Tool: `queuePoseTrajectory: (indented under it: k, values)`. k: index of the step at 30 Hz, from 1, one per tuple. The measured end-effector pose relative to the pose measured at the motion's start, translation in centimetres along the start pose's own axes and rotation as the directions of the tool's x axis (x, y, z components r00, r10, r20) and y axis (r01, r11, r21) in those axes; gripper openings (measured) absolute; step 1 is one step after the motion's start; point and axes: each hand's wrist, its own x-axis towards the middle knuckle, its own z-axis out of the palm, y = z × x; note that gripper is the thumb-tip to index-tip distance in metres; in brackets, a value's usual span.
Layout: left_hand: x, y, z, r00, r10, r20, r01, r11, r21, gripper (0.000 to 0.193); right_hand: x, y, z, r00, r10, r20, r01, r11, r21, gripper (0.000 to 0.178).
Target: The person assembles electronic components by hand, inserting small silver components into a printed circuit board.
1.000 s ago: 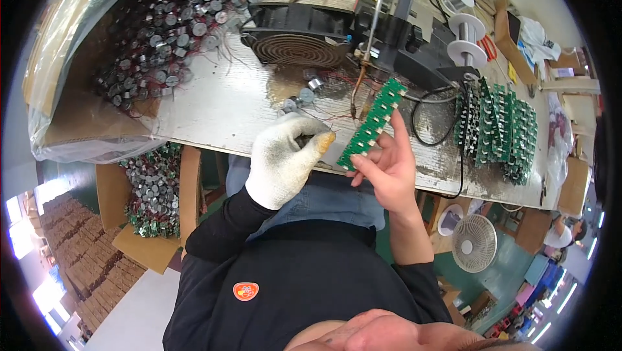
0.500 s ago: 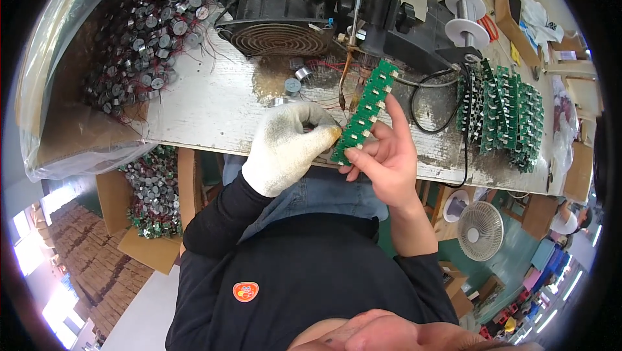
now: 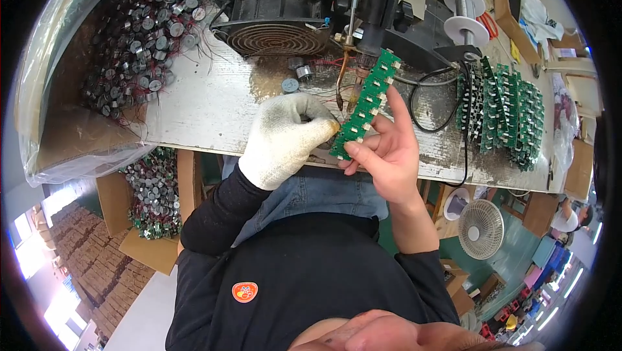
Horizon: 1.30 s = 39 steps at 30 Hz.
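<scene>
My right hand (image 3: 400, 160) is bare and grips a long green circuit board strip (image 3: 367, 106) near its lower end, thumb on the face. Small pale connectors line the strip, which tilts up to the right. My left hand (image 3: 275, 143), in a white glove with stained fingertips, is closed in a pinch at the strip's left edge. What it pinches, if anything, is hidden. Just above the fingers hangs the soldering iron (image 3: 341, 85), its dark tip close to the board's left side. Small round metal motors (image 3: 290, 85) lie on the bench beyond the glove.
A black fan (image 3: 275, 30) stands behind the iron, with a solder spool (image 3: 465, 14) on the right. A large heap of wired motors (image 3: 146, 40) covers the left. Stacked green boards (image 3: 508, 117) lie at the right, near a black cable (image 3: 414, 111). Below is a carton (image 3: 188, 186).
The strip has risen slightly relative to the bench items. My gloved hand has shifted a little left and up, covering a motor that showed beside it. The grip on the board is unchanged.
</scene>
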Motion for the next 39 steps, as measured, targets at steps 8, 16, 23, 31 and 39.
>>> queuePoseTrajectory:
  k: [8, 16, 23, 31, 39]
  values:
    - [0.06, -0.15, -0.23, 1.0, 0.011, 0.011, -0.011, 1.0, 0.003, 0.019, -0.07, -0.25, 0.1, 1.0, -0.022, 0.006, 0.022, 1.0, 0.005, 0.087]
    - [0.08, -0.73, -0.36, 0.999, 0.007, 0.038, -0.006, 1.0, -0.014, 0.016, -0.33, 0.47, -0.02, 1.0, -0.013, -0.001, 0.013, 1.0, -0.001, 0.087]
    - [-0.08, -0.62, -0.25, 0.998, -0.043, 0.039, 0.047, 0.992, -0.113, 0.018, -0.42, 0.59, 0.01, 1.0, -0.007, -0.012, 0.007, 1.0, 0.01, 0.087]
    - [0.06, -0.05, -0.39, 0.997, -0.036, 0.063, 0.036, 0.999, 0.004, 0.018, -0.52, 0.3, 0.03, 1.0, 0.019, 0.002, -0.019, 1.0, 0.011, 0.087]
    - [0.5, -0.41, -0.4, 0.997, 0.042, 0.071, -0.05, 0.993, 0.108, 0.02, -0.35, 0.37, -0.12, 1.0, 0.015, 0.01, -0.016, 1.0, 0.024, 0.088]
